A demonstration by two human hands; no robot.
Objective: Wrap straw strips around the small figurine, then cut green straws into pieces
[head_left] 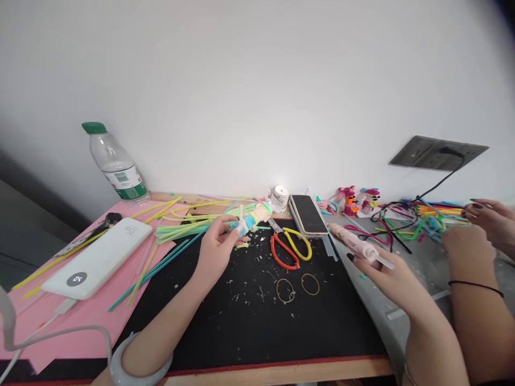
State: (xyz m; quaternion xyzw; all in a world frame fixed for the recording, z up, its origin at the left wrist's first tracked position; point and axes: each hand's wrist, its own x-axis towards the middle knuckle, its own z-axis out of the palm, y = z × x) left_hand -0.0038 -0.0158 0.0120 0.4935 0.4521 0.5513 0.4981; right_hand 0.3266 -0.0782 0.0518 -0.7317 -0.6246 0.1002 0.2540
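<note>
Pipe-cleaner craft piece (pixel 255 215) in pastel blue, yellow, peach and green sits above the far part of a black mat (pixel 241 327), its near end pinched between the thumb and fingers of the left hand (pixel 222 237). The right hand (pixel 388 279) is closed round a pale pink hot glue gun (pixel 356 244), nozzle aimed leftward and near the smartphone, a clear glue stick (pixel 385 261) poking out at the rear. The gun and the craft piece are well apart.

Between the hands lie scissors (pixel 290 247) with one red and one yellow handle, blades beside the craft piece, and nearer the front two rubber bands (pixel 285 290) among scattered scraps. The smartphone (pixel 308 214), screen dark, lies to the right of the scissors. Left of the craft piece, loose green pipe cleaners (pixel 181 231) spread towards pink paper (pixel 94 327), on which a white power bank (pixel 98 257) rests, cable plugged in. A plastic bottle (pixel 116 163) with a green cap stands by the wall. Two small pipe-cleaner figures (pixel 349 202) stand farther right, and beyond them a co-worker's hands (pixel 469 241) are at bright pipe cleaners (pixel 436 212)
</note>
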